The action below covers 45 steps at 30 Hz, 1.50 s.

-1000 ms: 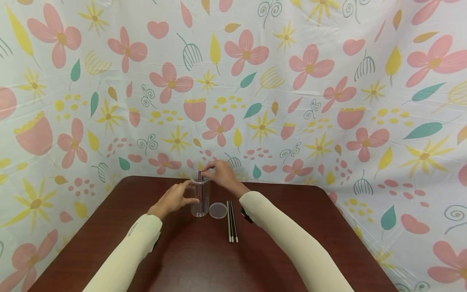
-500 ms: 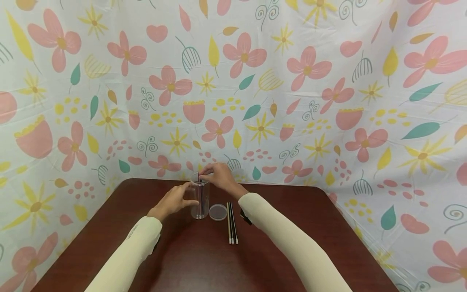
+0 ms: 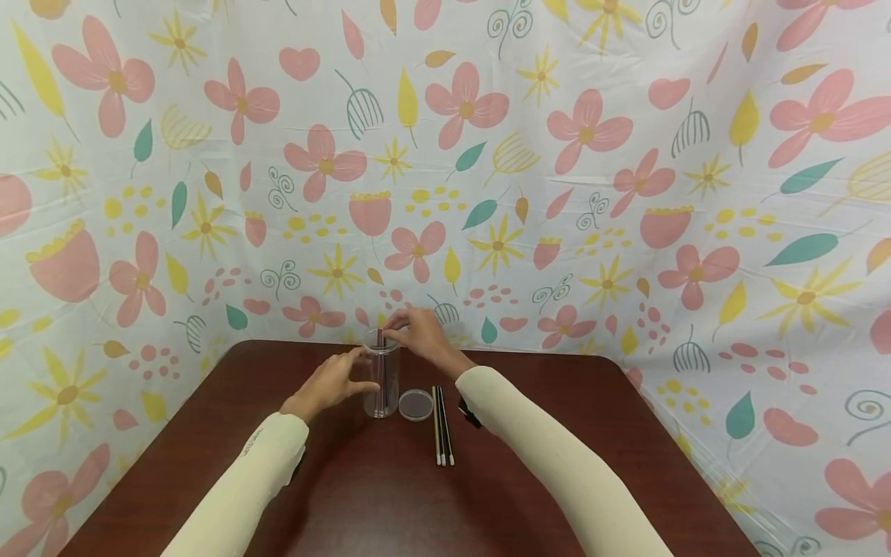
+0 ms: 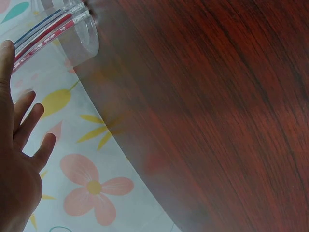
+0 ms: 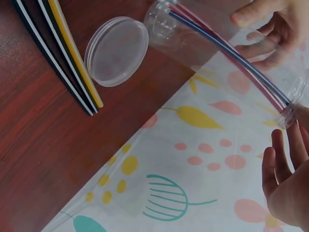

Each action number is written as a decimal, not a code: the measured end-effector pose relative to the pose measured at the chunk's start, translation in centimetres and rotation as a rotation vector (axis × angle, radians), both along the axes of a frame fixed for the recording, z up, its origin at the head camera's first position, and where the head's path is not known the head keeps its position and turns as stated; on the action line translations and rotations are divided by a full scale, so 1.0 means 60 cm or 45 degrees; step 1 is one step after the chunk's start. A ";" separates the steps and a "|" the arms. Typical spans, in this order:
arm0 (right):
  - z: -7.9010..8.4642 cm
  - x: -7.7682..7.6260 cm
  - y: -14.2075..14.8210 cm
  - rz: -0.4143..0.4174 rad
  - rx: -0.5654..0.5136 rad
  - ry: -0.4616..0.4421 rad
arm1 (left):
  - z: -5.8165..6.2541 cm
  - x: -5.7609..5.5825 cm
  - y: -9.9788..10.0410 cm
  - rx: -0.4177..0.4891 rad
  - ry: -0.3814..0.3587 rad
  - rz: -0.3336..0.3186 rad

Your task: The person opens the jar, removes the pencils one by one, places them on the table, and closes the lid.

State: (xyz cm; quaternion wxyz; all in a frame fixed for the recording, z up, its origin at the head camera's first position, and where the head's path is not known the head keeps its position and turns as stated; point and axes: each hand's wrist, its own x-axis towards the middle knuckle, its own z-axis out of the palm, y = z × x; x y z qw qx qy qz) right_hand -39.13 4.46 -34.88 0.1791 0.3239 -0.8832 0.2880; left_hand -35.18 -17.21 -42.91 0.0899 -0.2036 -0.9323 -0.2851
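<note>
A clear plastic jar (image 3: 393, 387) stands upright on the table, its mouth uncovered. Several slim pencils (image 5: 231, 54), red and blue ones among them, are inside it, with their upper ends at the mouth. My left hand (image 3: 329, 384) grips the jar from the left, thumb across its front and fingers behind. At the mouth, my right hand (image 3: 421, 336) pinches the top of a red pencil between thumb and forefinger. In the right wrist view the other fingers of the right hand (image 5: 292, 193) extend beside the rim.
A round clear lid (image 3: 416, 404) lies flat just right of the jar. Beside it are two black pencils (image 3: 447, 429) and a yellow one (image 3: 437, 429), white ends toward me. A flowered cloth (image 3: 501, 193) hangs behind the dark wooden table (image 3: 369, 495).
My right fingers dipped lower over the jar's mouth half a second ago and are now slightly higher, with pencil tops showing again. The left hand and jar stay put.
</note>
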 end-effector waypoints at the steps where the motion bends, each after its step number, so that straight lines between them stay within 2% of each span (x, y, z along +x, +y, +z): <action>1: 0.002 -0.001 0.001 -0.010 -0.007 0.006 | 0.000 0.000 0.000 0.004 0.003 0.000; 9: 0.019 -0.004 0.009 -0.033 -0.087 0.073 | 0.000 -0.002 0.000 0.015 0.007 -0.005; 18: 0.034 0.002 0.017 -0.012 -0.141 0.091 | 0.001 0.002 0.000 0.022 -0.036 -0.015; 24: 0.047 0.001 0.024 -0.005 -0.175 0.093 | 0.000 0.001 0.000 0.017 -0.012 -0.018; 32: 0.072 -0.003 0.032 -0.012 -0.183 0.138 | -0.001 0.000 0.000 -0.004 -0.009 0.005; 39: 0.094 -0.005 0.042 0.011 -0.244 0.144 | -0.001 -0.001 0.000 0.003 -0.029 0.003; 45: 0.115 -0.006 0.050 0.019 -0.314 0.211 | 0.001 0.000 -0.001 0.000 -0.018 -0.003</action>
